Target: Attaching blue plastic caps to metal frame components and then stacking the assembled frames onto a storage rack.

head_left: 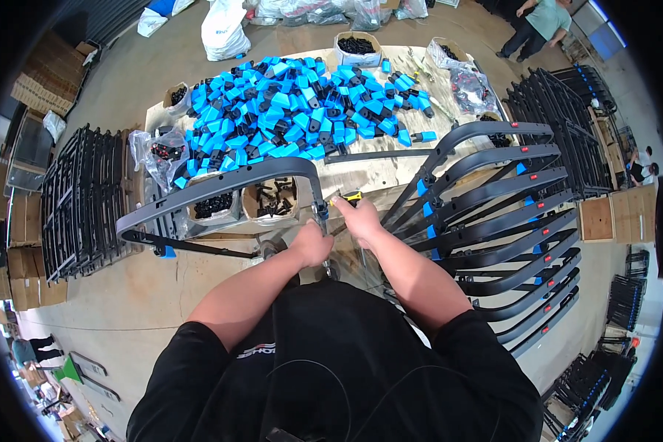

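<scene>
A black curved tube frame (228,175) stands at the table's front edge, its bend reaching out to the left. Below its right end is a small metal fitting (320,211). My left hand (311,244) is closed right beneath that fitting; what its fingers hold is hidden. Just to the right, my right hand (359,220) is closed with a yellow-and-black tool handle (352,197) at its fingers. The tool's working end cannot be made out. Both hands are close together in front of my body.
A heap of blue-and-black plastic parts (272,110) covers much of the wooden table (376,168). Boxes of small black parts, such as an open carton (271,199), line its edges. Several curved black frames (508,214) lean at my right. A person (541,29) stands far right.
</scene>
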The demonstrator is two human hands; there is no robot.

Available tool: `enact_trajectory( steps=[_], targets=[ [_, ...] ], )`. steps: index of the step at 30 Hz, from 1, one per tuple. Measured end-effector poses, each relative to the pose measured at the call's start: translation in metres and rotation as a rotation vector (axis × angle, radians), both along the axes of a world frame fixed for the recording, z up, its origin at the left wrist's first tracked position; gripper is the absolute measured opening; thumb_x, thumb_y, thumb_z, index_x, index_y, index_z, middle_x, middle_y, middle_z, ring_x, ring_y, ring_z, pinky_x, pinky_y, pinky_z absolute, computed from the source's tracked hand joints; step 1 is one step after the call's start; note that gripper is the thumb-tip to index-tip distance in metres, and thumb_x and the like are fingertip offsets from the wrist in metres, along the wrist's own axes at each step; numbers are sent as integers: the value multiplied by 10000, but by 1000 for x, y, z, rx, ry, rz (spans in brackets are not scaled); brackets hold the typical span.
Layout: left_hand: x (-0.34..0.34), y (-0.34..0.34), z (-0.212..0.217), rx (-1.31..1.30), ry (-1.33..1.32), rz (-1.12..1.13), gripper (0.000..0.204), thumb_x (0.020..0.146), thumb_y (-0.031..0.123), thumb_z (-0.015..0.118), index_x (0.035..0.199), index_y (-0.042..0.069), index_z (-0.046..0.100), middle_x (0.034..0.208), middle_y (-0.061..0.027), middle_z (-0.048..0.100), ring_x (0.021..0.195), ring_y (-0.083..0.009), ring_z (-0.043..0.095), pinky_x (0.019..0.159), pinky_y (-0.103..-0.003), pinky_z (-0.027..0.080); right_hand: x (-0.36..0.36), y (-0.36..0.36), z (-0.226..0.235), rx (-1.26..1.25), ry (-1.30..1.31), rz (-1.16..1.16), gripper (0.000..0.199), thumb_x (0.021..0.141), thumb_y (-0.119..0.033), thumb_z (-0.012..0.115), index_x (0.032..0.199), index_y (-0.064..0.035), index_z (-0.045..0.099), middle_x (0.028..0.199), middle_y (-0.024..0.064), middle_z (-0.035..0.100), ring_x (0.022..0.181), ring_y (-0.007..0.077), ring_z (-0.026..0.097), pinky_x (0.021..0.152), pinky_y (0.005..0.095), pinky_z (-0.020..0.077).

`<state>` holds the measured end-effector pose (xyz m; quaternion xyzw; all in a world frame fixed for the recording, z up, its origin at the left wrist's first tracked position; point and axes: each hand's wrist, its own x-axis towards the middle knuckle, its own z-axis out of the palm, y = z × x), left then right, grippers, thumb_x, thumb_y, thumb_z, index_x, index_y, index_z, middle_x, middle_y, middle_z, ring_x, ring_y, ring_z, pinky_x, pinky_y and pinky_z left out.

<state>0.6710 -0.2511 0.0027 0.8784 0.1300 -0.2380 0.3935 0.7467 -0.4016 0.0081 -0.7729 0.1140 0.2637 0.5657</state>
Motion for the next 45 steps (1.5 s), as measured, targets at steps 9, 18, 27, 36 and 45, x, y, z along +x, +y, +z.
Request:
enact_trajectory(
  steps=[9,18,27,36,45],
  targets=[
    [1,0,-2,-75,-96,-27,351,873,248,585,997,-79,618,988,-311,682,920,-430,696,830,-464,559,1,-2,-46,-145,-206,-43,480,877,-395,774,918,62,635,808,105,666,728,156,577,644,365,484],
    [25,1,25,-799,401,502,314,825,247,645,812,-66,639,813,-202,679,709,-280,686,620,-424,548,1,-12,-55,-131,-298,-20,452,891,-383,764,865,47,629,758,74,641,677,131,536,605,359,464],
    [11,-15,22,-30,131,27,332,839,247,615,952,-65,610,934,-268,689,864,-346,702,735,-462,550,2,-15,-66,-93,-213,-22,662,840,-512,758,1001,114,614,945,273,700,876,386,699,776,441,529],
    [13,-4,41,-128,275,151,334,829,221,593,837,-107,657,720,-246,674,677,-336,709,590,-464,554,-10,-12,-65,159,-273,28,553,835,-452,796,1008,50,642,908,157,727,824,225,689,752,381,532],
    [1,-27,3,198,-5,17,540,880,370,620,1165,-76,513,1015,-285,695,1001,-430,677,907,-477,532,-37,-39,-125,-21,-216,74,278,942,-220,685,1067,21,627,993,122,724,874,148,672,777,321,534]
  ],
)
